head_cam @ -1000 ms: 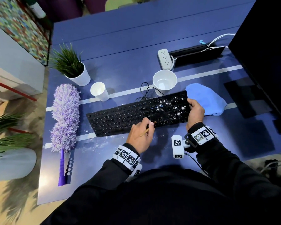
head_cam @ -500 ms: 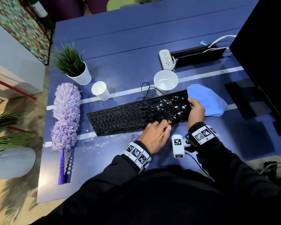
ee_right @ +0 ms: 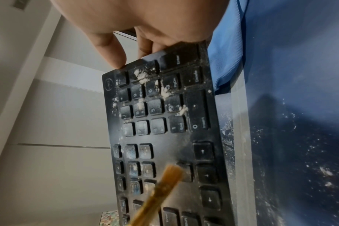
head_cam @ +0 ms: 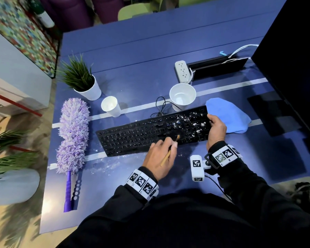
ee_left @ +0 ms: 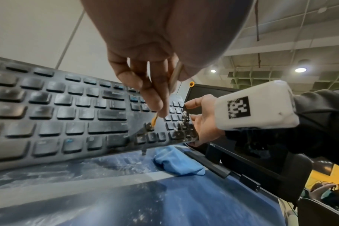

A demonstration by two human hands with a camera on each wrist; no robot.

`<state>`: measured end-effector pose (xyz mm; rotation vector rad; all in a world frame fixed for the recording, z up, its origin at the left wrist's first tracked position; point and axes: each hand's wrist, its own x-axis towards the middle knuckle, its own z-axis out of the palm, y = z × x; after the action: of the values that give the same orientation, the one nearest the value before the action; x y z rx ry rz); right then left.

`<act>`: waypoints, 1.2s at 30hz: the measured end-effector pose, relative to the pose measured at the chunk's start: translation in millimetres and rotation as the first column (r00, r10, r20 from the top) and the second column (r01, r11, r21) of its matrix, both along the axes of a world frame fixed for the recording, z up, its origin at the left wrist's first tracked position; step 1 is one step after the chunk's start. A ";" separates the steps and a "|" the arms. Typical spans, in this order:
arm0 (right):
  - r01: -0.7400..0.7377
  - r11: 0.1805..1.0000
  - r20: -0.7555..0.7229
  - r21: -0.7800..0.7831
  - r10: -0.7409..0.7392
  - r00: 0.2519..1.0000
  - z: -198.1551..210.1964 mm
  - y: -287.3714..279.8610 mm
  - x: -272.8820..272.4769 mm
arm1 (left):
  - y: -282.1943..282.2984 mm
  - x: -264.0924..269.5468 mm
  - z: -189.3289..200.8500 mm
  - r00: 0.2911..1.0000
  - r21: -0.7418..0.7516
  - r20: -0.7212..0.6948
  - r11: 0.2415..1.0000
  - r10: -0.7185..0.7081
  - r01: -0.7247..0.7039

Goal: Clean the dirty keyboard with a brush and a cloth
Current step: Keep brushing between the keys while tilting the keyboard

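Observation:
A black keyboard lies across the blue table, with white powder on its number pad. My right hand grips its right end, thumb on the top corner, and holds that end lifted off the table. My left hand pinches a small wooden brush. The brush's bristles touch the keyboard by the arrow keys. In the left wrist view the brush tip sits left of the dusty number pad. A blue cloth lies just right of the keyboard.
A purple duster lies at the left. Behind the keyboard stand a potted plant, a small white cup and a larger white cup. A power strip and a monitor stand far right. Powder is scattered on the table.
My left hand carried the brush to the right along the keyboard's front rows, from the middle to the arrow keys. My right hand kept its hold on the right end.

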<state>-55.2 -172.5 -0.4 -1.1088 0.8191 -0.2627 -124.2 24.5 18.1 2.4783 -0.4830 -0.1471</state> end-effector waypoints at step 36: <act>0.001 0.999 -0.024 0.042 0.000 1.000 -1.9 -1.8 -2.5 | -19.7 33.0 18.6 0.994 -0.242 -0.042 0.964 0.105 -0.112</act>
<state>-57.7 -174.3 -2.3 -1.0747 0.8428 -0.2314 -91.2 4.8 36.7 2.2513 -0.3306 -0.0741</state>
